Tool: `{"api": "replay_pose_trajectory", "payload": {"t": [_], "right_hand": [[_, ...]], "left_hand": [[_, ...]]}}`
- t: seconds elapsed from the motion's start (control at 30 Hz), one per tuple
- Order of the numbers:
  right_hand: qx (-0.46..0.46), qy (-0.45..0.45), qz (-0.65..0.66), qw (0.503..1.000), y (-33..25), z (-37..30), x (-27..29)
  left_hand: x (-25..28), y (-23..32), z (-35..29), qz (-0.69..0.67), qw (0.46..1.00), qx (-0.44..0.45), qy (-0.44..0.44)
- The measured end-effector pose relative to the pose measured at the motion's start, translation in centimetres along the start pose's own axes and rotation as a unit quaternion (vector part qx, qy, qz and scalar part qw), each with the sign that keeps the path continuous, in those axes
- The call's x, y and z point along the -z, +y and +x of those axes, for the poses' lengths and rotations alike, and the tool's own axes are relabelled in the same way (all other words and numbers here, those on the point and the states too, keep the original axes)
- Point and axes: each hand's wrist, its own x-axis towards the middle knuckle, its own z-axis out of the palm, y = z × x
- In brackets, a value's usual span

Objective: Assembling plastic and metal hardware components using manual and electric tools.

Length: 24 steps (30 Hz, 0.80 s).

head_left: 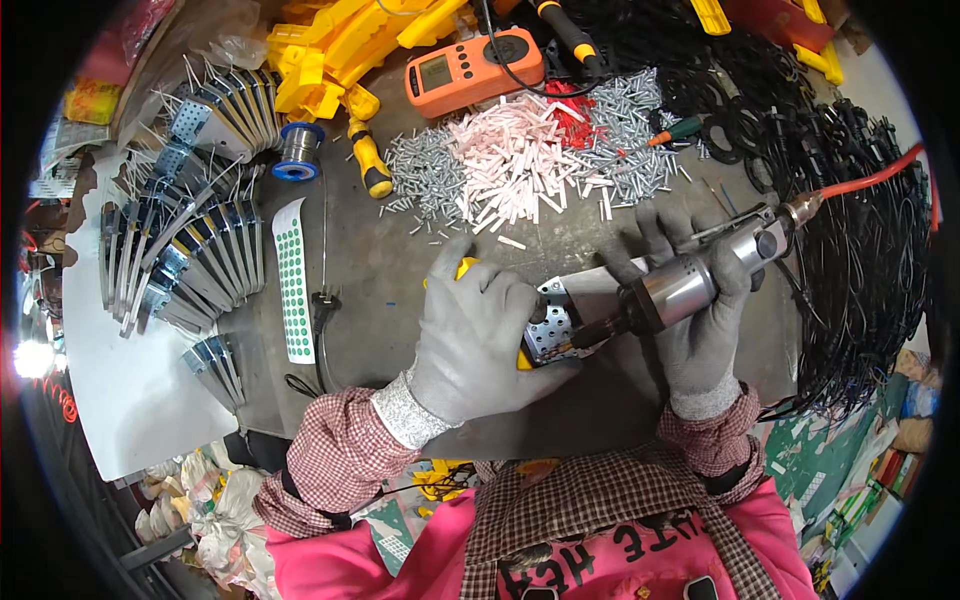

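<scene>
My left hand (465,335), in a grey glove, is closed around a yellow plastic housing (466,268) that shows only at its edges. A shiny perforated metal plate (550,328) lies at that housing, beside my left fingers. My right hand (695,345), also gloved, grips a silver air screwdriver (682,290) with a black nose. The tool lies slanted, its nose pointing down-left at the plate. An orange air hose (870,180) runs from its back end to the right. Whether the tip touches a screw, I cannot make out.
Beyond my hands lie piles of screws (425,180) and pink-white sleeves (515,150), with an orange multimeter (475,72) behind. To the left are a solder spool (297,150), a sticker sheet (294,280) and stacked metal parts (200,240). Black cables (850,270) heap up at right.
</scene>
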Motion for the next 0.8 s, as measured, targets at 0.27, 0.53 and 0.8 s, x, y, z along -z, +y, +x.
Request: {"api": "replay_pose_trajectory", "payload": {"t": [0.27, 0.53, 0.8], "right_hand": [[0.002, -0.009, -0.031, 0.999, 0.2, -0.1, 0.7], [0.091, -0.058, -0.067, 0.992, -0.7, 0.5, 0.6], [0.114, -0.125, -0.045, 0.985, 0.3, 1.5, 0.1]], "left_hand": [[0.2, 0.3, 0.3, 0.02, 0.999, -0.017, -0.02], [0.5, 0.6, 0.7, -0.02, 1.0, -0.009, -0.007], [-0.3, 0.3, 0.8, -0.056, 0.995, 0.07, 0.051]]}}
